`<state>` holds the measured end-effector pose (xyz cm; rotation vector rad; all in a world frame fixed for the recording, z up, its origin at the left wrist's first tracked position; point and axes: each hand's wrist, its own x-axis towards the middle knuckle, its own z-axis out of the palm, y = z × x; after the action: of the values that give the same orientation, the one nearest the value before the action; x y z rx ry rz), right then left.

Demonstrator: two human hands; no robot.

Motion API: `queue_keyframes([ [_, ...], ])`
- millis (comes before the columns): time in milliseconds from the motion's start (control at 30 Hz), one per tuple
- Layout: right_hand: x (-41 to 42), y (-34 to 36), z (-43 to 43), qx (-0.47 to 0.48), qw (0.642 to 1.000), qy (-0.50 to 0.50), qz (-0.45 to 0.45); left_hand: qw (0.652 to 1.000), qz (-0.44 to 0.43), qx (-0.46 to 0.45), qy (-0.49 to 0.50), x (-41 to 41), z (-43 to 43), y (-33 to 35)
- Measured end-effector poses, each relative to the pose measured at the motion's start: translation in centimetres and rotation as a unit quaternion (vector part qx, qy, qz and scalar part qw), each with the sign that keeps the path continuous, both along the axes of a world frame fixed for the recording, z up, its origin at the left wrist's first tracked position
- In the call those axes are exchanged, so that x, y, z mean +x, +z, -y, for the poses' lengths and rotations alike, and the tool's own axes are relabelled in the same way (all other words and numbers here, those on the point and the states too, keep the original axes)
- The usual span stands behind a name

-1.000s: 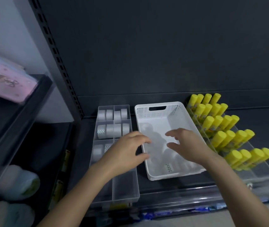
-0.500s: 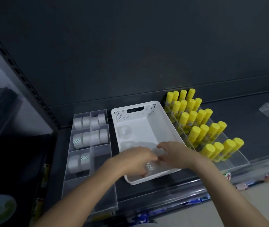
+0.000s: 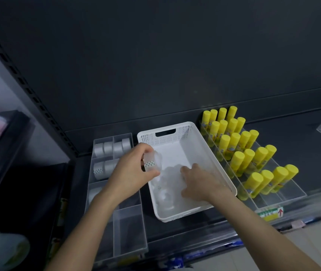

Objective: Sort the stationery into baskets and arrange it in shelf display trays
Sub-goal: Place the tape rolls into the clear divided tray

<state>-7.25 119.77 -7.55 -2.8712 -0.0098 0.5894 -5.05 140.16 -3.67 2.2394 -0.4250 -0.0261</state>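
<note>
Tape roll [image 3: 152,163] rose from basket [image 3: 183,136], pinched between left hand [image 3: 130,171] fingers [image 3: 143,148].

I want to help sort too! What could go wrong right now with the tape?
The left hand pinches a clear round tape roll over the rim of the white plastic basket; a loose grip might drop it between basket and clear divided tray. The right hand reaches into the basket beside the yellow glue sticks, so a sideways swing could topple some.
</note>
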Motion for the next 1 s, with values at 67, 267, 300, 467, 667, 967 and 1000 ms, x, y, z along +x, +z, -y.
queue_keyframes([
  [67,0.1,-0.1,0.0,0.015,0.999,-0.026,0.015,0.999,0.007,-0.012,0.035,-0.1,-1.1,0.1],
  [267,0.8,-0.2,0.0,0.055,0.995,-0.068,0.041,0.997,-0.006,-0.018,0.078,-0.9,-4.0,-0.3],
  [300,0.9,0.0,0.0,0.093,0.991,-0.090,0.043,0.997,-0.005,-0.015,0.078,-1.1,-4.5,-0.3],
  [467,0.7,2.2,-0.6,0.562,0.771,-0.299,-0.028,0.997,-0.021,0.049,0.048,-2.1,-7.0,-0.7],
  [667,0.8,5.0,-2.9,0.749,0.522,-0.342,-0.223,0.980,0.003,0.201,-0.015,-2.4,-7.9,-1.9],
  [967,0.1,5.6,-6.1,0.658,0.722,-0.182,-0.118,0.951,0.046,0.307,0.013,-1.8,-6.8,-3.1],
  [1000,0.0,5.6,-6.1,0.643,0.739,-0.168,-0.111,0.951,0.039,0.305,0.016,-1.7,-6.7,-3.2],
])
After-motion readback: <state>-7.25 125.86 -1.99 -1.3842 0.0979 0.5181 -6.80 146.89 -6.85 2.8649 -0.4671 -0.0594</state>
